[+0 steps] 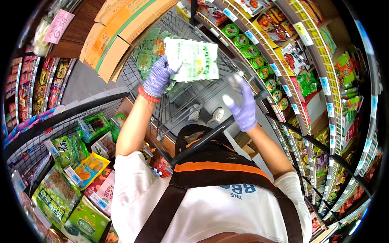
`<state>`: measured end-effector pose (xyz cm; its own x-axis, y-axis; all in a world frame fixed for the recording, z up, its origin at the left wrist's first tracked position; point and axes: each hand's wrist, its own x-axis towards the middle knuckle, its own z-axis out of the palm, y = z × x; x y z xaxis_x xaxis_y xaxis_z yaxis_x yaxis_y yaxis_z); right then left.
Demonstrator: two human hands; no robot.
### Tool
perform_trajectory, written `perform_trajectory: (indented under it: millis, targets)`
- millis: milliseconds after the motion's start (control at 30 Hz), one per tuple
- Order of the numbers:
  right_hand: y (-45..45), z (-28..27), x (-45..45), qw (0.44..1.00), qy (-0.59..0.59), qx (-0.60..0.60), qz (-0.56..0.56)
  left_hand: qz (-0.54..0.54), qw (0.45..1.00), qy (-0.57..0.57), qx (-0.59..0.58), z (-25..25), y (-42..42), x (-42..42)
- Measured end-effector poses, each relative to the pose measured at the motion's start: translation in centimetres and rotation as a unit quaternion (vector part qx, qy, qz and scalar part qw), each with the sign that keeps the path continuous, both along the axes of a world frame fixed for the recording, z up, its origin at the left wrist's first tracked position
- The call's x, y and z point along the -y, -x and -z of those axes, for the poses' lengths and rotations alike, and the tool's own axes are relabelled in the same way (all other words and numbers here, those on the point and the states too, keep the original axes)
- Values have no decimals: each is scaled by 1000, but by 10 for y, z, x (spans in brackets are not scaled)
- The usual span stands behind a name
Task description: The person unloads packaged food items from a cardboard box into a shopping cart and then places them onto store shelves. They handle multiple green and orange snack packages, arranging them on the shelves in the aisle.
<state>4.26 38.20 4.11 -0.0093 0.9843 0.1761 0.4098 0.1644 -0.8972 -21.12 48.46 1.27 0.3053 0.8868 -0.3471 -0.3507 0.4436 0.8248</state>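
Observation:
My left hand, in a purple knitted glove with a pale thumb tip, grips the left edge of a white and green snack packet. The packet bears printed writing and is held above a wire shopping cart. With thumb and fingers spread, my gloved right hand is apart from the packet, to its right and nearer my body. It holds nothing. Under the packet, several green packets lie in the cart's basket, with a bit of orange packaging among them.
Cardboard cartons stand at the cart's far left. Shelves along the right carry green round tubs and bagged snacks. Close on my left is a mesh-sided display bin of packaged food. The cart's handle bar crosses before my apron.

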Motion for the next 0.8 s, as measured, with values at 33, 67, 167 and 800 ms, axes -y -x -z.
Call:
perform_trajectory:
  millis: [33, 67, 167, 800]
  targets:
    - [0, -4, -7, 989, 84, -122, 10, -13, 999, -39, 2, -14, -16, 9]
    - [2, 5, -10, 950, 85, -299, 31, -27, 997, -77, 5, -28, -30, 18]
    - [-27, -12, -23, 805, 332, -490, 50, -29, 956, -226, -187, -57, -63, 48]
    - [-86, -37, -39, 767, 319, -554, -54, -93, 982, -134, -94, -84, -141, 141]
